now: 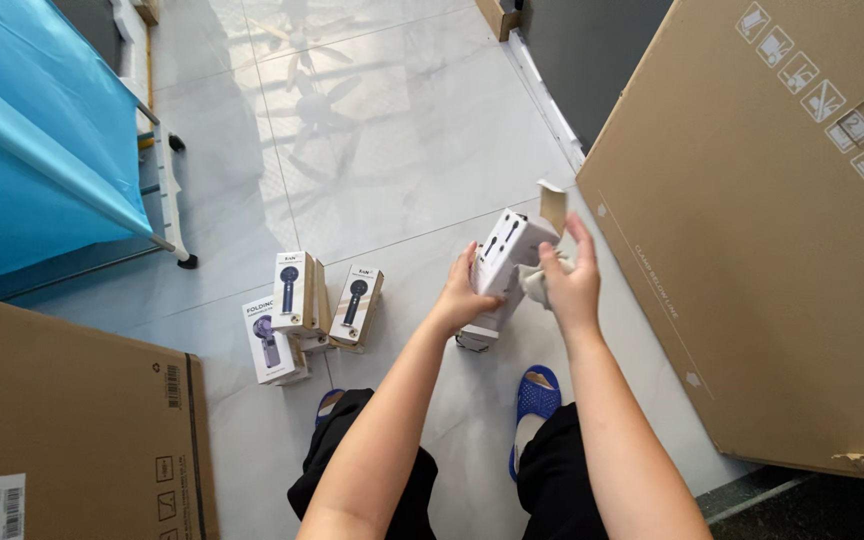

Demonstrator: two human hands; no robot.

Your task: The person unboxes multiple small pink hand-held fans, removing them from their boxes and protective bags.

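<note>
Three small boxes [310,312] stand on the tiled floor [392,130] between big cartons [772,240].

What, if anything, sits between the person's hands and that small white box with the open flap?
Nothing visible does. The left hand and the right hand both grip the white box directly, one on either side.

Small white carton [505,262]: smooth printed card, light sheen, raw brown inside the flap.
Three matching cartons [297,310]: same coated card.
Large boxes [772,250]: matt brown corrugated cardboard.
Floor [392,130]: glossy pale tile, reflective.
Sheet [32,140]: shiny blue plastic film.
Slippers [536,397]: blue perforated plastic.
</note>
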